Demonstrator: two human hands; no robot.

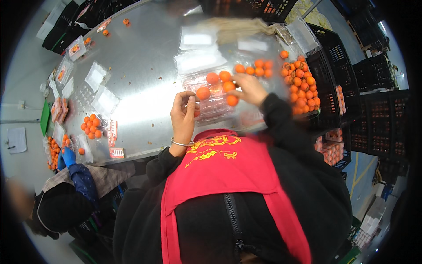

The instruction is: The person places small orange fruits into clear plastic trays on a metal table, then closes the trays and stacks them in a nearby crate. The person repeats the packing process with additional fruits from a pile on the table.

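My left hand (183, 114) is curled at the near side of a clear plastic clamshell tray (214, 110), its fingers around a small orange fruit (197, 113) mostly hidden behind the thumb. Another orange fruit (203, 93) sits by its fingertips. My right hand (250, 89), blurred, reaches over the tray's right side. Its thumb and forefinger are at two orange fruits (228, 86) (232, 100); whether it grips one is unclear. Two more fruits (212, 78) (225, 76) lie at the tray's far side. Beyond my right hand is a group of loose fruits (259, 71).
A heap of orange fruits (300, 87) lies to the right beside black crates (338, 66). White-padded trays (199, 61) and a tan cloth (237, 29) lie farther back. On the left are printed label sheets (116, 152), fruit (91, 126) and a co-worker's blue-gloved hand (68, 156).
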